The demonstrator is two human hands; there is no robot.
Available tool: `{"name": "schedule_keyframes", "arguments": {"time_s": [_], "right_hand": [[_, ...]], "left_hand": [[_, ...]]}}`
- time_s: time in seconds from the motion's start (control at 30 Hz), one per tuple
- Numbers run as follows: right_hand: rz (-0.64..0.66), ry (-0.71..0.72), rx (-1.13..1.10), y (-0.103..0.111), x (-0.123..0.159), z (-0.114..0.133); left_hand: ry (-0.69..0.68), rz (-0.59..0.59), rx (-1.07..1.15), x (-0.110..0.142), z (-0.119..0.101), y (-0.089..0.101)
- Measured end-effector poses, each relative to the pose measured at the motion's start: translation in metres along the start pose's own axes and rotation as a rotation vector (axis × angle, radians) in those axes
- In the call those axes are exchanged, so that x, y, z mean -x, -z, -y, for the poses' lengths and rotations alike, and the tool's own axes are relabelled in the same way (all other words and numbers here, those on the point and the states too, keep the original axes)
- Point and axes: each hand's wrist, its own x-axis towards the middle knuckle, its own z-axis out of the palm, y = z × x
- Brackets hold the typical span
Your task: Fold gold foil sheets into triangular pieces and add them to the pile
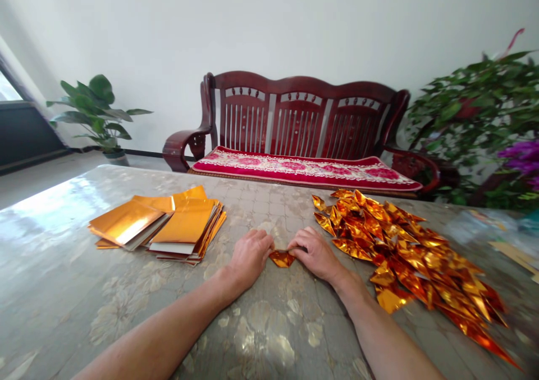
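Note:
Between my two hands, low over the table, is a small folded piece of gold foil paper [282, 259]. My left hand [251, 255] pinches its left end, and my right hand [315, 253] pinches the right end between thumb and fingers. The fingertips partly cover both ends. Left of my hands lie stacks of flat gold foil sheets [185, 221], some with white undersides showing. A large heap of folded gold foil pieces [379, 228] spreads out to the right, close to my right forearm.
The table [138, 312] has a shiny, flower-patterned cover. Clear plastic wrapping [480, 225] lies at its right edge. Beyond stands a dark red wooden bench [295, 122] with a red floral cushion [286, 165]. Potted plants [99, 110] flank the bench.

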Motion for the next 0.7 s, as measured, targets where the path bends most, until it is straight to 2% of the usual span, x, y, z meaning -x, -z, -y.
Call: {"name": "schedule_keyframes", "arguments": {"time_s": [0.2, 0.7], "right_hand": [[-0.029, 0.066, 0.097, 0.002, 0.004, 0.006], [-0.008, 0.125, 0.170, 0.005, 0.011, 0.008]], "left_hand": [[-0.079, 0.011, -0.178, 0.007, -0.002, 0.001], [-0.166, 0.048, -0.251, 0.013, -0.005, 0.002]]}}
